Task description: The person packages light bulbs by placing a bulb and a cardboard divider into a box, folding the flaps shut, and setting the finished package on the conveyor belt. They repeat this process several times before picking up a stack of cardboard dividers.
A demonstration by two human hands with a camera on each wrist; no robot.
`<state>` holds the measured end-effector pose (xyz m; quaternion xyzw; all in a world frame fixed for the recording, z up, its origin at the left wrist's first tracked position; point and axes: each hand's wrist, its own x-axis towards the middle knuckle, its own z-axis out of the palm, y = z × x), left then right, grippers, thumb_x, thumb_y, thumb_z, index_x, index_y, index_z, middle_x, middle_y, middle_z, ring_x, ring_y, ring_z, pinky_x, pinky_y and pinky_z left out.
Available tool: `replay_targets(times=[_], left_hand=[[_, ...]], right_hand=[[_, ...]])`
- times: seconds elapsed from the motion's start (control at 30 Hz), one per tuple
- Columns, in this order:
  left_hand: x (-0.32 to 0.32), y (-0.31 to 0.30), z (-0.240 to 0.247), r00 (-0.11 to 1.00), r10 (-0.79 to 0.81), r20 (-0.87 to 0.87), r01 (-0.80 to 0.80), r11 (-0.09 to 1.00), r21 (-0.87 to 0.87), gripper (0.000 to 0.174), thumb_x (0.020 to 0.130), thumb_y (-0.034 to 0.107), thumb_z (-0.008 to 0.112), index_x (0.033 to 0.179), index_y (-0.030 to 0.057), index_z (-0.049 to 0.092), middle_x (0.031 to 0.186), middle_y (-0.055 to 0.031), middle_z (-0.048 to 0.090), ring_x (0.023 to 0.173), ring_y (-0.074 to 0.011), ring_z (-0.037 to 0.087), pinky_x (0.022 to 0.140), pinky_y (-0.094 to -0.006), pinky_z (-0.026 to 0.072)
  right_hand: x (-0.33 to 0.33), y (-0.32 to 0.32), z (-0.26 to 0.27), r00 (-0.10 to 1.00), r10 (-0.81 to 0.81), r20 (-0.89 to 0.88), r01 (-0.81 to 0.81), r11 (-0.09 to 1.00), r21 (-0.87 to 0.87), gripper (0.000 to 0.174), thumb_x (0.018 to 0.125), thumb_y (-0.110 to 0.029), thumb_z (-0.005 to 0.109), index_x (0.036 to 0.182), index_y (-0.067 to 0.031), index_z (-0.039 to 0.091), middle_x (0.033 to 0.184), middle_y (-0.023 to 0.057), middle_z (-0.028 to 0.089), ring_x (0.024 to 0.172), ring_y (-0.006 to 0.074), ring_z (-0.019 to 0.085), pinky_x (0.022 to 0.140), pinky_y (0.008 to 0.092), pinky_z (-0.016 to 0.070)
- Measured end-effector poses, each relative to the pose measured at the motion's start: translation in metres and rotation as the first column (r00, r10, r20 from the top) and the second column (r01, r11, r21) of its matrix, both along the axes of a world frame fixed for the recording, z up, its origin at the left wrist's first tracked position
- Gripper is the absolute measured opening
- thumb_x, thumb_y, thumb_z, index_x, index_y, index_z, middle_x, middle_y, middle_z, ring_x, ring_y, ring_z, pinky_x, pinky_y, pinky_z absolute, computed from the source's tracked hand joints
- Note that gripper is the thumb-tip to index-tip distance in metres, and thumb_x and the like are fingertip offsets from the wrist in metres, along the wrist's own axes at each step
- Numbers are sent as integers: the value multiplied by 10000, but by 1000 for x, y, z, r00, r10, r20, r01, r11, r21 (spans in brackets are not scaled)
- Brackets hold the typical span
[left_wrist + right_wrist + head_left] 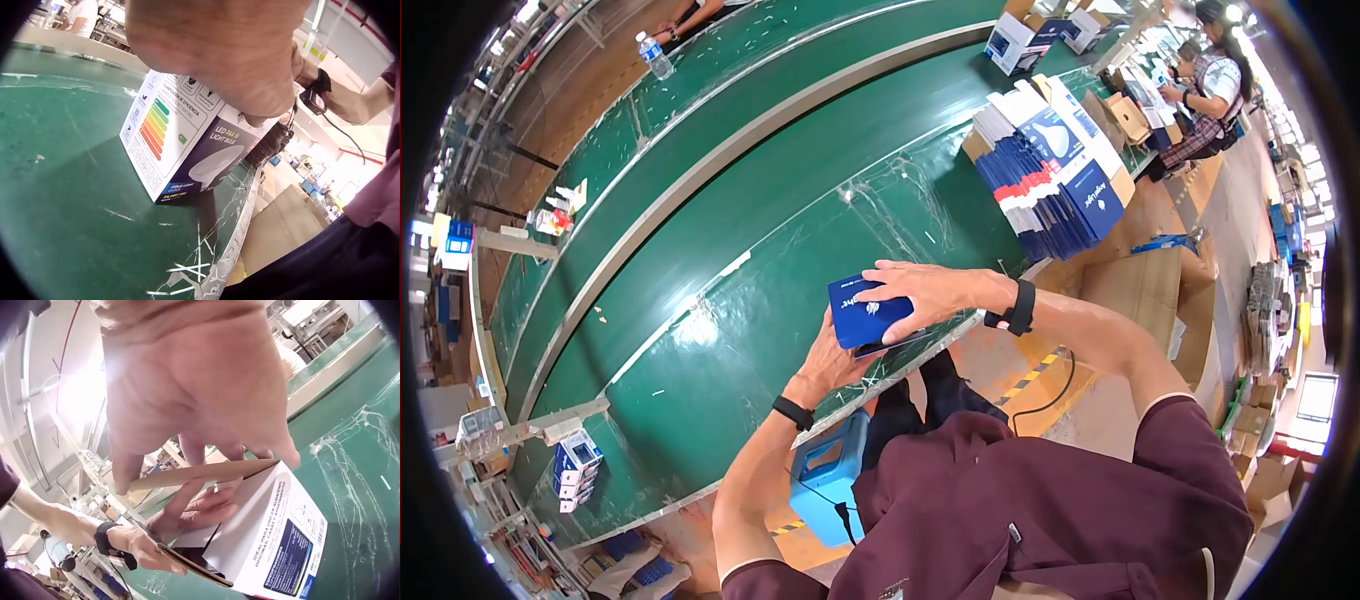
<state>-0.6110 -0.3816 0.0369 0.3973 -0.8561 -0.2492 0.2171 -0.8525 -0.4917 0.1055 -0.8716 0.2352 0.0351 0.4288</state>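
Observation:
A printed LED light bulb box [178, 134] sits near the worktable's front edge, its blue top flap [855, 315] raised. My left hand [832, 360] grips the box at its open end. In the right wrist view, the left hand's fingers [209, 509] reach over the opening, beside a folded side flap [194, 565]. My right hand [935, 295] lies across the blue flap with fingers spread, pressing on it. Its palm [200, 387] faces the opening in the right wrist view. The white side panel [281, 537] carries printed text. The box's contents are hidden.
A row of flattened blue-and-white cartons [1050, 180] is stacked to the right on the green table [730, 300]. Small boxes [578, 468] stand at far left. A water bottle [655, 57] stands beyond the raised rail. A blue stool [830, 480] is below; another person [1210, 95] works at right.

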Motion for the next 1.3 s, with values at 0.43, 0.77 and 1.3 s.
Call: replay_targets(times=[0.43, 0.77, 1.3], left_hand=[[-4, 55, -19, 901, 421, -103, -429, 901, -65, 805, 684, 25, 818, 1434, 258, 641, 1614, -277, 367, 1451, -478, 428, 1160, -534, 404], [-19, 61, -16, 784, 543, -299, -453, 832, 321, 848, 828, 255, 862, 1564, 89, 475, 1684, -325, 221, 1441, -503, 457, 1077, -491, 519], [-47, 40, -4, 195, 930, -312, -420, 367, 830, 611, 987, 32, 702, 1538, -69, 457, 1478, -201, 586, 1278, -221, 616, 1066, -332, 497]], right_hand=[[-12, 42, -71, 907, -134, 399, 170, 984, -55, 302, 967, -355, 725, 1209, -189, 797, 1529, 19, 592, 1580, 314, 289, 1291, 543, 141], [-44, 52, -63, 951, 130, 281, -17, 929, -370, 701, 888, -451, 780, 1492, -190, 539, 1643, 70, 431, 1564, 388, 285, 1261, 595, 242], [28, 111, -68, 347, -870, 349, 817, 464, 343, 684, 951, -87, 738, 1553, -9, 424, 1517, 186, 487, 1453, 281, 438, 1167, 387, 407]])
